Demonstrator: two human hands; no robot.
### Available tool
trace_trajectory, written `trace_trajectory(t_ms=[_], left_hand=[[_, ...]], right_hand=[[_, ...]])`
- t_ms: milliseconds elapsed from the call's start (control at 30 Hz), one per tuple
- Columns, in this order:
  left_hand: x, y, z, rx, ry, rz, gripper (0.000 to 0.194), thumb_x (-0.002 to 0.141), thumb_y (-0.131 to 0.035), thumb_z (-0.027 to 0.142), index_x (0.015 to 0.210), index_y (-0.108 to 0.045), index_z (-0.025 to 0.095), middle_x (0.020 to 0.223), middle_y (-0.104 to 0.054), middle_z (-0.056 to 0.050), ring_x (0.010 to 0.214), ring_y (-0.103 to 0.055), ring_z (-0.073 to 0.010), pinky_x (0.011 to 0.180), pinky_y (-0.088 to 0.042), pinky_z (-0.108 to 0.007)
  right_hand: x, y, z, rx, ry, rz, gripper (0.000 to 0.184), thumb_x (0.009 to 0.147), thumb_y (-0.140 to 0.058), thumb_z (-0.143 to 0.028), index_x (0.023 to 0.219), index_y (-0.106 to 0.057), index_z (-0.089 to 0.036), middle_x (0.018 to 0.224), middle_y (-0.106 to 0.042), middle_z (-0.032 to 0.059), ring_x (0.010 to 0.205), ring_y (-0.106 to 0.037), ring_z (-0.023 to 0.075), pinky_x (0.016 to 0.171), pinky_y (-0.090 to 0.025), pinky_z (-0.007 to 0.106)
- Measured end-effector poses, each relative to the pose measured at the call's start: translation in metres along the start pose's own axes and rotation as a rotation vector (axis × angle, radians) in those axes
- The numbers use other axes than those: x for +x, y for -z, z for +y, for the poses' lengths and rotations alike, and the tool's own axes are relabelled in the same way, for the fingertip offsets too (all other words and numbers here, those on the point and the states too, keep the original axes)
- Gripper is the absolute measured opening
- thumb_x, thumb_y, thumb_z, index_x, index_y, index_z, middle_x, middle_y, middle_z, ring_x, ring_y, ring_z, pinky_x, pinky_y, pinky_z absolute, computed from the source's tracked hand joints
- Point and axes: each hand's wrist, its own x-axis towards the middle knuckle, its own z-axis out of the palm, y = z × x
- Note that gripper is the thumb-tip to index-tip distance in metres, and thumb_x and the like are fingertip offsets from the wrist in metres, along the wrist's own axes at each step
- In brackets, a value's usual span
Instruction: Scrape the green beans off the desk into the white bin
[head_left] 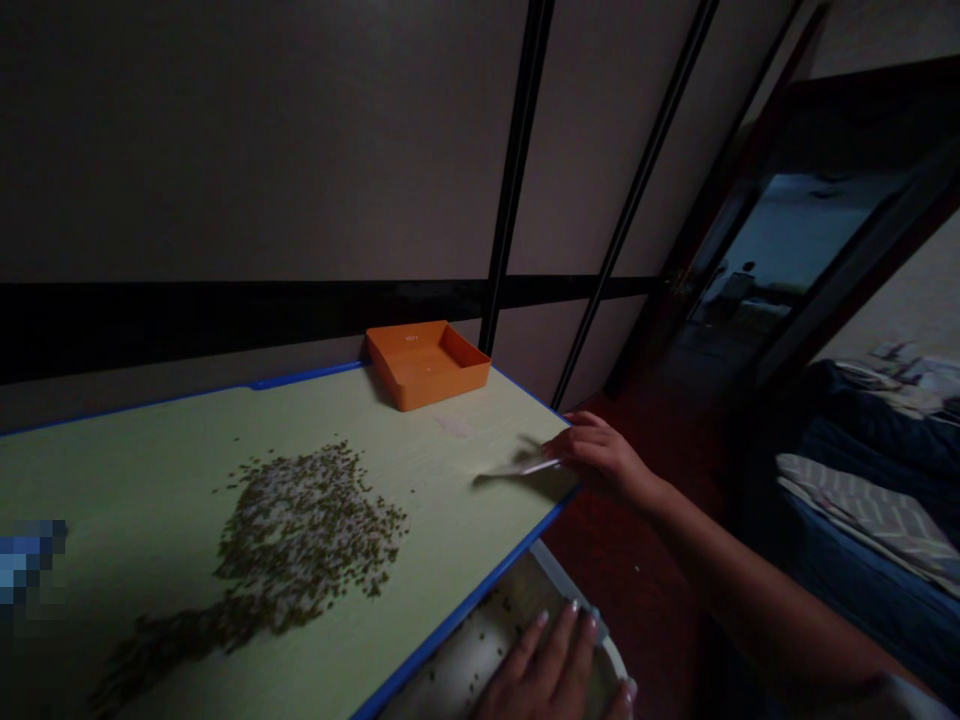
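Note:
Above the right end of a pale green board (420,540) with a blue edge, my right hand (592,450) is closed on a thin, pale flat tool (536,464). Its narrow tip points left over the board; its exact kind is unclear. A small whitish patch (454,427) lies just beyond that tip. Below the board's near edge, my left hand (551,665) rests with fingers spread at the rim of a white container (551,570). Dark bits are scattered inside. A spread of small greenish-brown and whitish pieces (300,530) covers the board's middle, trailing toward the lower left.
An orange open tray (431,372) stands at the board's far right corner. Behind it rise sliding wardrobe doors (262,150). A blurred blue object (30,560) sits at the left edge. To the right are folded cloths (870,510), a reddish floor (637,560) and a doorway (795,250).

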Motion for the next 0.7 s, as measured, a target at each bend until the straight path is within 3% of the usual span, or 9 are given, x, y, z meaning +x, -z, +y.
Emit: trace_trajectory(t_ms=[133, 267, 367, 500, 700], left_hand=[[0.000, -0.005, 0.001, 0.019, 0.098, -0.020, 0.043, 0.093, -0.040, 0.030, 0.134, -0.047, 0.019, 0.128, -0.059, -0.004, 0.108, -0.061, -0.0192, 0.082, -0.054, -0.024], [0.003, 0.005, -0.004, 0.004, 0.071, -0.097, 0.046, 0.090, -0.043, 0.024, 0.137, -0.043, 0.025, 0.135, -0.052, -0.002, 0.118, -0.054, -0.0210, 0.089, -0.052, -0.028], [0.005, 0.013, -0.007, 0.008, 0.018, -0.121, 0.052, 0.087, -0.044, 0.015, 0.136, -0.042, 0.031, 0.138, -0.050, 0.000, 0.123, -0.050, -0.0213, 0.093, -0.050, -0.030], [0.005, 0.009, -0.007, 0.029, 0.015, -0.104, 0.054, 0.087, -0.042, 0.011, 0.136, -0.043, 0.033, 0.135, -0.052, 0.001, 0.122, -0.051, -0.0201, 0.094, -0.050, -0.031], [0.000, -0.005, -0.004, 0.034, 0.138, -0.126, 0.050, 0.092, -0.045, 0.031, 0.141, -0.037, 0.022, 0.137, -0.049, -0.004, 0.118, -0.055, -0.0176, 0.091, -0.051, -0.025]], right_hand=[[-0.010, 0.000, 0.001, 0.044, -0.048, -0.070, 0.013, 0.089, -0.052, -0.021, 0.098, -0.061, -0.021, 0.098, -0.071, 0.0052, 0.091, -0.066, 0.0140, 0.103, -0.034, 0.046], [-0.005, -0.005, 0.004, 0.093, -0.062, -0.117, 0.015, 0.090, -0.049, -0.019, 0.098, -0.062, -0.020, 0.104, -0.070, 0.0084, 0.100, -0.064, 0.0159, 0.098, -0.041, 0.043], [0.008, -0.012, 0.006, 0.189, -0.063, -0.117, 0.019, 0.090, -0.047, -0.017, 0.095, -0.065, -0.017, 0.103, -0.069, 0.0107, 0.100, -0.063, 0.0167, 0.086, -0.050, 0.033], [0.031, -0.025, 0.009, 0.217, -0.056, -0.146, 0.022, 0.090, -0.045, -0.017, 0.097, -0.065, -0.015, 0.104, -0.068, 0.0113, 0.098, -0.063, 0.0179, 0.080, -0.051, 0.030], [0.066, -0.033, 0.018, 0.219, 0.014, -0.093, 0.019, 0.089, -0.046, -0.013, 0.092, -0.064, -0.014, 0.089, -0.069, 0.0109, 0.086, -0.065, 0.0157, 0.071, -0.051, 0.026]])
